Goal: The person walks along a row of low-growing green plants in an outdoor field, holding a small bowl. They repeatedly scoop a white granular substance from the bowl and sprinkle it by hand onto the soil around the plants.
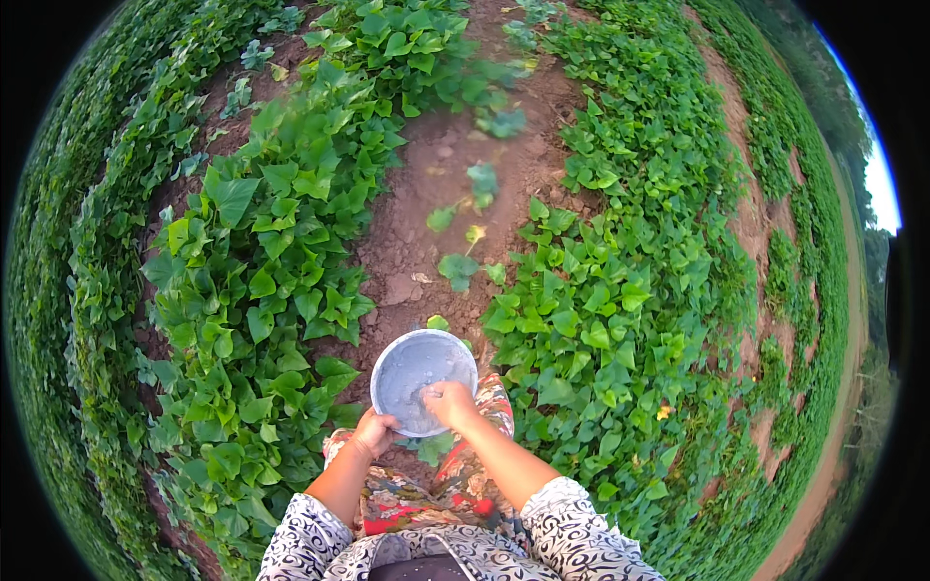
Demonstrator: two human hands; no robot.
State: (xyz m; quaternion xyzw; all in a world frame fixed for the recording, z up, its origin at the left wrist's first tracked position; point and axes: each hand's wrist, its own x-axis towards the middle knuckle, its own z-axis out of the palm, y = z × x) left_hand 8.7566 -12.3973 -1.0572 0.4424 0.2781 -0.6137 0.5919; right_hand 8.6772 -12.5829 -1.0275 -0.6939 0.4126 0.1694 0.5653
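A round, pale grey bowl (402, 368) with grey material inside is held in front of my legs, above the soil path. My left hand (376, 431) grips its lower left rim. My right hand (448, 405) reaches into the bowl's right side, fingers curled together in the grey material; what they hold is hidden. Patterned sleeves cover my upper forearms, and floral trousers (486, 499) show below the bowl.
Dense leafy green plant rows (262, 281) run along both sides of the bare reddish soil path (407, 213), with small scattered plants in it. More rows and soil strips lie farther out. A dirt track (823, 465) and dark trees edge the far right.
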